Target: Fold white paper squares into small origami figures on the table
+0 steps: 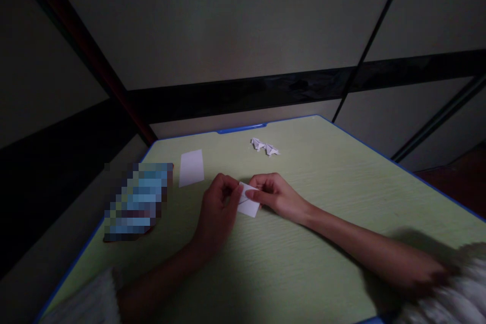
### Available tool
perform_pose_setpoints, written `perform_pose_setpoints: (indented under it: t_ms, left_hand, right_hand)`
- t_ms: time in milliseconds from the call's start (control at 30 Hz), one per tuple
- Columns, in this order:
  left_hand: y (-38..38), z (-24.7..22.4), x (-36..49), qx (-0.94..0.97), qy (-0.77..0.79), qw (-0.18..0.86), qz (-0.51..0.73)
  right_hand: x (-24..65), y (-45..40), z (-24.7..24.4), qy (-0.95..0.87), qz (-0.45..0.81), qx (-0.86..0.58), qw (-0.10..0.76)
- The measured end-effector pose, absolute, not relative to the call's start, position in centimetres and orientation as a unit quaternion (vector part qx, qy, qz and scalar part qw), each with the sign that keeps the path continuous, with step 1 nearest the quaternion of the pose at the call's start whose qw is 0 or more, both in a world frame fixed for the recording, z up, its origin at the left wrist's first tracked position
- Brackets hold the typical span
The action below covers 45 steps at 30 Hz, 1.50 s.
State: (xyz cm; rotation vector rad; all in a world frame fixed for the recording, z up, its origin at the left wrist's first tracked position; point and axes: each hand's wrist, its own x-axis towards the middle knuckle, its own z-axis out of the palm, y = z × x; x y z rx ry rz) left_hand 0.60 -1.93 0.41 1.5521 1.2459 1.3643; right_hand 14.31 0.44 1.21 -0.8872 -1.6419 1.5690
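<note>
A small white piece of folded paper (249, 207) is held between both hands above the middle of the table. My left hand (220, 207) pinches its upper left edge between thumb and fingers. On the other side, my right hand (275, 193) grips the paper, its thumb lying across the front and its fingers behind. A slanting crease or flap edge runs over the paper below the thumbs. Beyond the hands lie two small folded white paper figures, a left one (257, 144) and a right one (271, 150), close together.
A flat white sheet of paper (191, 168) lies left of the hands. Nearer the left edge is a pixelated, bluish object (142, 202). The pale green table (341, 177) has a blue rim, with cabinet panels (235, 25) standing behind it.
</note>
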Motion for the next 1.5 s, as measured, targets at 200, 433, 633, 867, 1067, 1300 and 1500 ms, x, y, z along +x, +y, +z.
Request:
perform_pose_setpoints:
  t_ms: [200, 433, 633, 867, 1067, 1300, 1500]
  left_hand:
    - [-1.89, 0.52, 0.65, 0.597, 0.466, 0.375, 0.535]
    - [-1.25, 0.49, 0.46, 0.508, 0.430, 0.528, 0.527]
    - [-1.22, 0.69, 0.58, 0.555, 0.443, 0.537, 0.456]
    - [-1.17, 0.34, 0.13, 0.587, 0.439, 0.541, 0.412]
    - [-1.44, 0.44, 0.09, 0.582, 0.447, 0.541, 0.412]
    - [-1.22, 0.25, 0.29, 0.519, 0.434, 0.603, 0.423]
    - [-1.04, 0.24, 0.30, 0.491, 0.391, 0.638, 0.447]
  right_hand:
    - [14.44, 0.33, 1.26, -0.646, 0.596, -0.339, 0.335]
    - [14.77, 0.27, 1.44, -0.642, 0.598, -0.346, 0.334]
    - [14.83, 0.34, 1.28, -0.654, 0.591, -0.335, 0.333]
    - [15.03, 0.38, 0.96, -0.675, 0.593, -0.309, 0.311]
    - [15.02, 0.49, 0.97, -0.666, 0.618, -0.283, 0.306]
    - [15.03, 0.54, 1.34, -0.598, 0.677, -0.273, 0.330]
    - [14.98, 0.71, 0.86, -0.560, 0.704, -0.258, 0.351]
